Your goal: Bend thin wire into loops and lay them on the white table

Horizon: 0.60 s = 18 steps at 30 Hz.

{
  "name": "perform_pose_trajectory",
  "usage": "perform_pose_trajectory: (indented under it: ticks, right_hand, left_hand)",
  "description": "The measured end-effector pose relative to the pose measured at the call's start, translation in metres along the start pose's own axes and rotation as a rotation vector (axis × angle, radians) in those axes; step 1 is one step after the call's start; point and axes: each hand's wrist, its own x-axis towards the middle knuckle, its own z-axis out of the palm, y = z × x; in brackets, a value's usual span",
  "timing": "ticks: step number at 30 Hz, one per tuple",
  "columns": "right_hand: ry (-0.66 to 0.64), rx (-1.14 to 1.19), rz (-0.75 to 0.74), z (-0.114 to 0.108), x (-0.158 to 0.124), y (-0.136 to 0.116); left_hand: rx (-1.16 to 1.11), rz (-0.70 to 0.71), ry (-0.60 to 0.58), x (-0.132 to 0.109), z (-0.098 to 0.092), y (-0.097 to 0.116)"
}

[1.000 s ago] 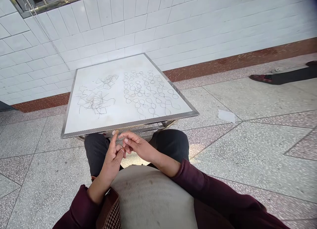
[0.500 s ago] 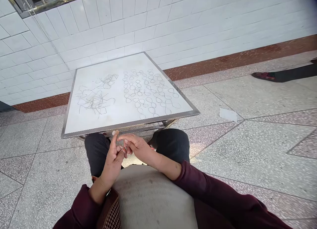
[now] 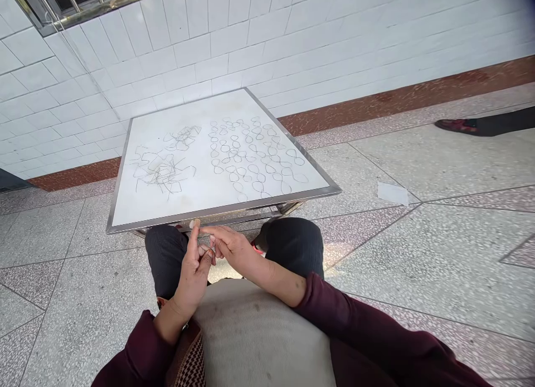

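Head view: the left hand (image 3: 193, 266) and right hand (image 3: 232, 247) meet fingertip to fingertip above the knees (image 3: 292, 242), both pinching a thin dark wire strand (image 3: 208, 242), barely visible, just before the white steel-rimmed square table (image 3: 225, 209). So fine a strand could slip free and vanish on the speckled terrazzo floor (image 3: 418, 253).

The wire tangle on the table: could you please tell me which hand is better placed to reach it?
Probably the left hand: it is on the side of the tangle, while the right hand lies closer to the wire loops.
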Motion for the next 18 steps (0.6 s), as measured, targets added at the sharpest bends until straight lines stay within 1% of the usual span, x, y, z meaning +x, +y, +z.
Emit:
perform_pose_trajectory:
  ticks: [3, 5, 7, 9, 11, 14, 18]
  right_hand:
    - [-0.007, -0.045, -0.008, -0.0002, -0.0011, 0.0031]
    - [-0.013, -0.131, -0.003, 0.0006, -0.0019, 0.0049]
    - [0.004, -0.214, 0.01, 0.0019, -0.0024, 0.0059]
    - [0.023, -0.23, 0.028, 0.0031, -0.0023, 0.006]
    - [0.035, -0.165, 0.05, 0.0034, -0.0019, 0.005]
    - [0.032, 0.002, 0.11, 0.001, -0.001, 0.0029]
    - [0.0, 0.145, 0.17, -0.0053, -0.0002, 0.0021]
  left_hand:
    - [0.009, 0.001, 0.008, -0.0006, 0.0008, -0.0015]
    - [0.025, -0.004, 0.026, -0.0008, 0.0022, -0.0027]
    - [0.053, -0.003, 0.047, -0.0007, 0.0035, -0.0039]
    - [0.075, 0.001, 0.056, 0.0, 0.0041, -0.0049]
    - [0.074, 0.005, 0.054, 0.001, 0.0035, -0.0058]
    - [0.046, -0.002, 0.047, 0.0023, 0.0005, -0.0068]
    - [-0.03, -0.034, -0.011, 0.0018, -0.0042, -0.007]
